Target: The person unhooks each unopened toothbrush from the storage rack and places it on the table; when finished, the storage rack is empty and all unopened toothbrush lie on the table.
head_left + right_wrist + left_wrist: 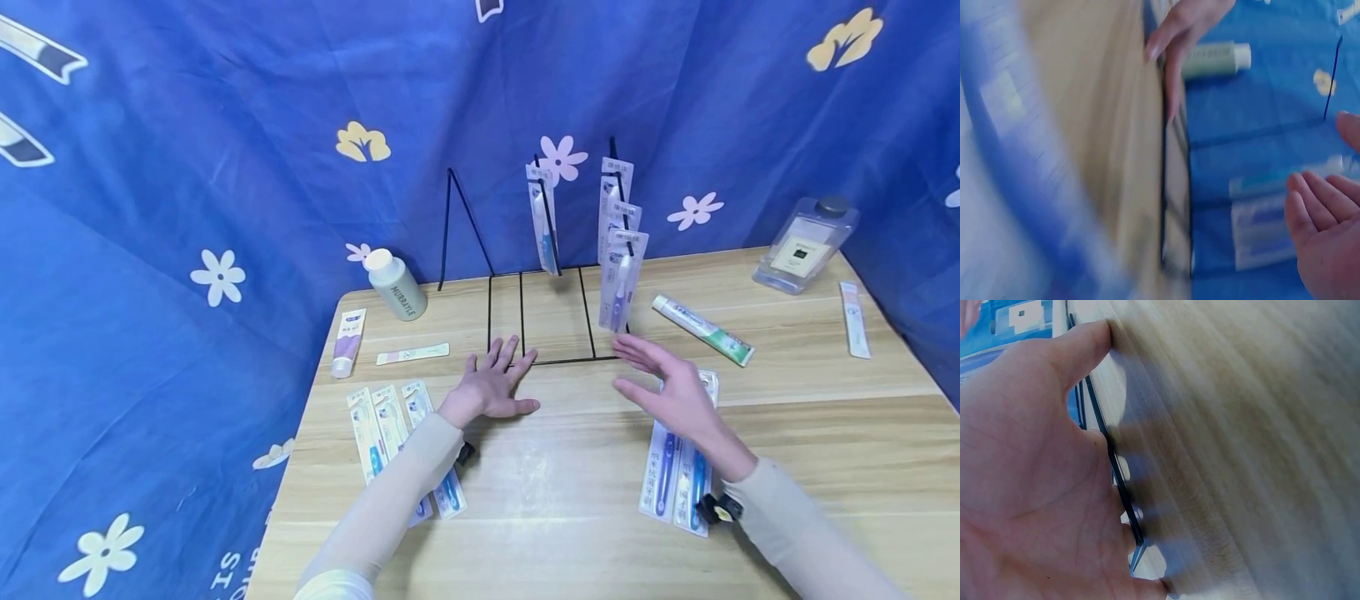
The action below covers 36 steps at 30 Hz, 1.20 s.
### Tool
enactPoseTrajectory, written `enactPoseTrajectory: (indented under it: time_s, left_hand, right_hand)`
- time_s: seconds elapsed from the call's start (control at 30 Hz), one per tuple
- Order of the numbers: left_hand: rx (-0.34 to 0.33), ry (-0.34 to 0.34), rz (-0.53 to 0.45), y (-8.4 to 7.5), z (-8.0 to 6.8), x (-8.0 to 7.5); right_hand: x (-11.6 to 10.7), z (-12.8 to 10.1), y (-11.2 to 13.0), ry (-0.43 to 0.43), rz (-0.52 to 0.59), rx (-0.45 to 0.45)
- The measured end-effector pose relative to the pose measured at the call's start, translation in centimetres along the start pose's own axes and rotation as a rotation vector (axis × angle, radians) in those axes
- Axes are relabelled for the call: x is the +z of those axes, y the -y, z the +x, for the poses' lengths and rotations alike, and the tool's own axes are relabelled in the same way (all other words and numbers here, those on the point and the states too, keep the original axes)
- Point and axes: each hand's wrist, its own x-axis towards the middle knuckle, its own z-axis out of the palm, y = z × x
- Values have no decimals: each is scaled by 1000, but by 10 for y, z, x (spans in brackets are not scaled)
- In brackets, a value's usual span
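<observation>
Table (570, 517), left to right. Three packaged toothbrushes (390, 433) at 8 o'clock, partly under the left sleeve. Left hand (491, 385): flat, grip apart, fingers spread, fingertips on the front bar of the black wire rack (551, 321) at 12 o'clock, which carries hanging toothbrush packs (621, 242). Right hand (667, 387): grip apart, empty, raised above two toothbrush packs (678, 479) at 4 o'clock. Toothpaste tube (702, 330) at 2 o'clock.

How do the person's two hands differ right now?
The left hand lies palm down, fingers spread on the front of the black wire rack; the right hand hovers above the table, blurred and touching nothing. Both are open, holding nothing.
</observation>
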Motion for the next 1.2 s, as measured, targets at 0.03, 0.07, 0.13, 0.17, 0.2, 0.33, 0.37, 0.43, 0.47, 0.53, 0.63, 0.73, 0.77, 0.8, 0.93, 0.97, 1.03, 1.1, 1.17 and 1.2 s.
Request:
enactPoseTrajectory:
  time_s: [0.03, 0.07, 0.13, 0.17, 0.2, 0.33, 0.37, 0.43, 0.47, 0.53, 0.63, 0.73, 0.77, 0.8, 0.93, 0.97, 1.03, 1.1, 1.17, 1.2]
  left_hand:
    - [-2, 1, 1, 0, 0, 0]
    - [-5, 2, 1, 0, -1, 0]
    - [-5, 4, 6, 0, -1, -1]
    - [-5, 5, 8, 0, -1, -1]
    - [-3, 5, 10, 0, -1, -1]
    - [-3, 10, 19, -1, -1, -2]
    - [-5, 11, 19, -1, -1, -2]
    - [-9, 10, 20, -2, -1, -2]
    - [-11, 9, 20, -2, -1, -2]
    - [-12, 6, 19, -2, -1, -2]
    - [-11, 4, 16, -2, 0, -2]
    - [-10, 6, 9, -2, -1, -2]
    - [-10, 6, 6, -2, -1, -1]
    - [-8, 5, 4, -2, -1, -1]
    - [-1, -5, -1, -2, -2, -1]
    - [0, -6, -3, -2, -2, -1]
    - [1, -9, -1, -2, -3, -1]
    - [-1, -10, -2, -2, -3, -1]
    - [-2, -10, -4, -2, -3, -1]
    - [-2, -11, -4, -2, -3, -1]
  right_hand:
    - [7, 7, 4, 19, 8, -9]
    - [14, 14, 9, 36, 15, -19]
    - [27, 30, 17, 61, 38, -28]
    - [33, 38, 21, 66, 53, -35]
    - [38, 47, 25, 67, 72, -37]
    - [57, 81, 34, 14, 112, -11]
    - [60, 90, 35, -9, 120, 5]
    - [67, 107, 36, -57, 132, 38]
    - [69, 116, 37, -82, 139, 52]
    - [74, 132, 38, -134, 160, 76]
    - [78, 152, 39, -203, 188, 100]
    - [81, 169, 37, -248, 208, 103]
    - [81, 174, 36, -260, 221, 96]
    - [82, 178, 35, -273, 226, 86]
    - [85, 191, 31, -315, 270, 40]
    - [86, 193, 31, -328, 279, 31]
    - [88, 198, 30, -355, 280, 27]
    - [91, 200, 30, -382, 254, 34]
    - [93, 201, 30, -407, 231, 29]
    - [93, 200, 31, -417, 220, 26]
